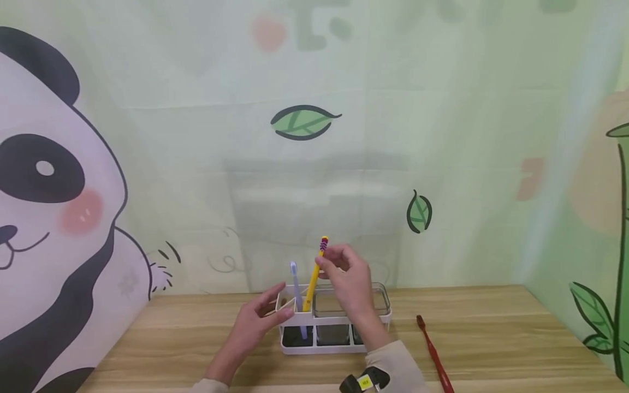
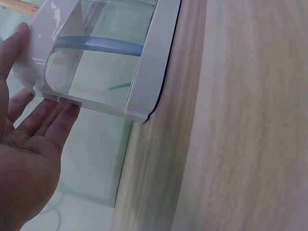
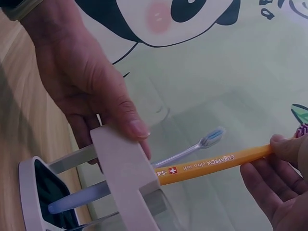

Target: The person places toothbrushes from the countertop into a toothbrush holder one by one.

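A white toothbrush holder with an open frame and dark base stands on the table. My left hand grips its left end, thumb on the front face and fingers behind, as the right wrist view also shows. My right hand pinches a yellow toothbrush near its purple-bristled head. The handle's lower end sits in a slot of the holder's upper tray, tilted to the right. A pale blue toothbrush stands in the holder just left of it, its lower tip on the base. My right hand hides part of the holder's upper tray.
A red toothbrush lies on the wooden table to the right of the holder. Behind the table hangs a pale green backdrop with a printed panda and leaves.
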Tool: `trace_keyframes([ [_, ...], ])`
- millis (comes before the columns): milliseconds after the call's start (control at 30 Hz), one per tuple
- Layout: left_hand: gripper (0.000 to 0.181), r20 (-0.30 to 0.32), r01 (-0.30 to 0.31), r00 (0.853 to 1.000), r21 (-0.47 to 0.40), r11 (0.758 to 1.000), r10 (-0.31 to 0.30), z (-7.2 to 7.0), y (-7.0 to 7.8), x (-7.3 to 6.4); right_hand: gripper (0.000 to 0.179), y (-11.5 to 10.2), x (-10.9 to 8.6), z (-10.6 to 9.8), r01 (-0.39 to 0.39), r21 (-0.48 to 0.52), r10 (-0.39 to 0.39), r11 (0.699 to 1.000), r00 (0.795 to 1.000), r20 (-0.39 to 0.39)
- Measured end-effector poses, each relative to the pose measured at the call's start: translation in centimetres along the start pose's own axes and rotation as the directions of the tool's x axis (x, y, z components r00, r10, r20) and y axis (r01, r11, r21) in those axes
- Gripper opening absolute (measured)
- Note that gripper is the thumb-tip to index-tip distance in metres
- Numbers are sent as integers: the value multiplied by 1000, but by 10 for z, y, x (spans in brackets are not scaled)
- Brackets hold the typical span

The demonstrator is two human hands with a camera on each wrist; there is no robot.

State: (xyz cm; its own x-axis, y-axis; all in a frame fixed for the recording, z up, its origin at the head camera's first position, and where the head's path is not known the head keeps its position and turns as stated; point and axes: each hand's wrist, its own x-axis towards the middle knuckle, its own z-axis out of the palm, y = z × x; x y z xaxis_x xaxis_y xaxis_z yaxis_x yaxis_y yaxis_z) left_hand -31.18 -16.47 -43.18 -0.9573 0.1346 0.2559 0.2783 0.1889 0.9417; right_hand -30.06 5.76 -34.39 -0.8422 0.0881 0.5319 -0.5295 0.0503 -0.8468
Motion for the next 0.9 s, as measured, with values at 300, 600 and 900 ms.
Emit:
trace_keyframes([
  [300,65,4,-12,1000,-5,1000,12,1,2,0,18,10,-5,5,-25,-5,25,1000,998,50],
  [600,66,9,-17,1000,-9,1000,17,2,2,-1,19,21,-7,7,-36,-54,41,998,996,84],
  [900,66,2,-11,1000,22,1000,11,1,4,-2,14,28,-9,9,-18,-169,46,985,986,161],
])
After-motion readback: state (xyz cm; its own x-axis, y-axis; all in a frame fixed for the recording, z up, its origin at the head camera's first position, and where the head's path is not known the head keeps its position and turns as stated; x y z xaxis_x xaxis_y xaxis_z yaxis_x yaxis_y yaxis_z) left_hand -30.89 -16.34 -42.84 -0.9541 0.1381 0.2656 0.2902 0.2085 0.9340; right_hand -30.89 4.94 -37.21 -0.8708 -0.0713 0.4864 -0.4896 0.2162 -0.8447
